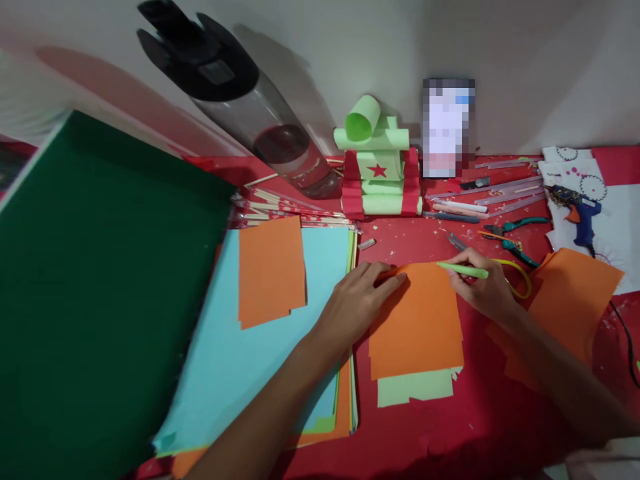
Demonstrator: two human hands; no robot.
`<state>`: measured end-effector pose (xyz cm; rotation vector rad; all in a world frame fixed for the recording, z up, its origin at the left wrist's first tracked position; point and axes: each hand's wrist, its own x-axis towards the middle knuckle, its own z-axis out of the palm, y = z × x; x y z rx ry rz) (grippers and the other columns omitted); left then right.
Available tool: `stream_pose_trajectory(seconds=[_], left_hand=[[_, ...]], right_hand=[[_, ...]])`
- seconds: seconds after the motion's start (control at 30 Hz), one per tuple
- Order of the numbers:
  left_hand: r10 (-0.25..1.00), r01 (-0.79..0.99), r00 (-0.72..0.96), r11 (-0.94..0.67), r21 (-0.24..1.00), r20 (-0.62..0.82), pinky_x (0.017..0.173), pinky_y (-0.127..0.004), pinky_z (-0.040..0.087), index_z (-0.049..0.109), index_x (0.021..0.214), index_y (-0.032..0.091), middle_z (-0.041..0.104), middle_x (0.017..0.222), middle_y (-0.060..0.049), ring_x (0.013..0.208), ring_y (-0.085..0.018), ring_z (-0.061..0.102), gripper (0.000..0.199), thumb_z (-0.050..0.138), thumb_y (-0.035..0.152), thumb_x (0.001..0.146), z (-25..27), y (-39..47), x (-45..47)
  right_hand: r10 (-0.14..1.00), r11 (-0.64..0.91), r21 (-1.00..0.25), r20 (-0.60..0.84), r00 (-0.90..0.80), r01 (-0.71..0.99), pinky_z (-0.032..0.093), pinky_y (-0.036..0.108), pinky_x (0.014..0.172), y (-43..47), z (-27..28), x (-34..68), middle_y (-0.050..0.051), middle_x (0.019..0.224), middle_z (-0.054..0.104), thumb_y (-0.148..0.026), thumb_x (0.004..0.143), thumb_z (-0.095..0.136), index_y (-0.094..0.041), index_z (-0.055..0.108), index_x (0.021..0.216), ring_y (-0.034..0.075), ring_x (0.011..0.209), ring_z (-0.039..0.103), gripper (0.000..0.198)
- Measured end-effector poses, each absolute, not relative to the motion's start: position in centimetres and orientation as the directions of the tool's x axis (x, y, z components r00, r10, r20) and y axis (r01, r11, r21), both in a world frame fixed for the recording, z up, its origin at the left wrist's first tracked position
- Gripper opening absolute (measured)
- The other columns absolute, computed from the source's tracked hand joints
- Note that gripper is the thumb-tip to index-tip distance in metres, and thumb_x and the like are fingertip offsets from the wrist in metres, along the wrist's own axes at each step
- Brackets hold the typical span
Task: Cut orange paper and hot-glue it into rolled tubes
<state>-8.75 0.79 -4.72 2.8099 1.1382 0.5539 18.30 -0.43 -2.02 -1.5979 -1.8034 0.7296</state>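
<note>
My left hand lies on the upper left of an orange paper sheet, thumb stretched out, pressing it against the table. A pale green paper piece sticks out beneath its lower edge. My right hand is closed on a slim light green pen-like stick, whose thin end touches the sheet's top right. Just behind these fingers lies a grey pointed tool, partly hidden. Beside my right forearm are more orange sheets, with a yellow loop between.
Left are stacked coloured papers, an orange piece and a dark green board. A bottle, green paper model and phone stand along the wall. Pliers and a glue gun lie right.
</note>
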Motion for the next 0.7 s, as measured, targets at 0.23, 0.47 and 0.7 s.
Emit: stream_pose_trajectory(seconds=[0.23, 0.47, 0.7], left_hand=[[0.684, 0.666, 0.663, -0.725, 0.176, 0.304, 0.072, -0.031, 0.052, 0.067, 0.121, 0.021, 0.068, 0.11, -0.011, 0.095, -0.023, 0.063, 0.027, 0.051, 0.013, 0.101, -4.68, 0.77, -8.75], [0.677, 0.663, 0.669, -0.73, 0.166, 0.305, 0.073, -0.032, 0.052, 0.067, 0.121, 0.021, 0.068, 0.109, -0.011, 0.095, -0.023, 0.063, 0.027, 0.051, 0.012, 0.101, -4.63, 0.83, -8.73], [0.679, 0.667, 0.67, -0.728, 0.157, 0.299, 0.073, -0.031, 0.052, 0.068, 0.121, 0.021, 0.068, 0.11, -0.012, 0.096, -0.023, 0.063, 0.029, 0.048, 0.013, 0.102, -4.65, 0.79, -8.79]], right_hand=[[0.995, 0.102, -0.746, 0.071, -0.074, 0.658, 0.044, 0.026, 0.057, -0.46, -2.14, 18.37, -0.001, 0.071, 0.072, -0.024, 0.085, 0.064, -0.024, 0.063, 0.087, 0.014, 0.057, 0.062, 0.002], [0.993, 0.122, -0.741, 0.085, -0.088, 0.66, 0.044, 0.026, 0.058, -0.47, -2.24, 18.4, -0.001, 0.071, 0.072, -0.025, 0.086, 0.064, -0.024, 0.064, 0.089, 0.014, 0.057, 0.063, 0.003], [0.993, 0.114, -0.744, 0.078, -0.083, 0.658, 0.044, 0.026, 0.058, -0.43, -2.25, 18.41, -0.001, 0.071, 0.072, -0.024, 0.085, 0.065, -0.024, 0.063, 0.087, 0.014, 0.058, 0.063, 0.003]])
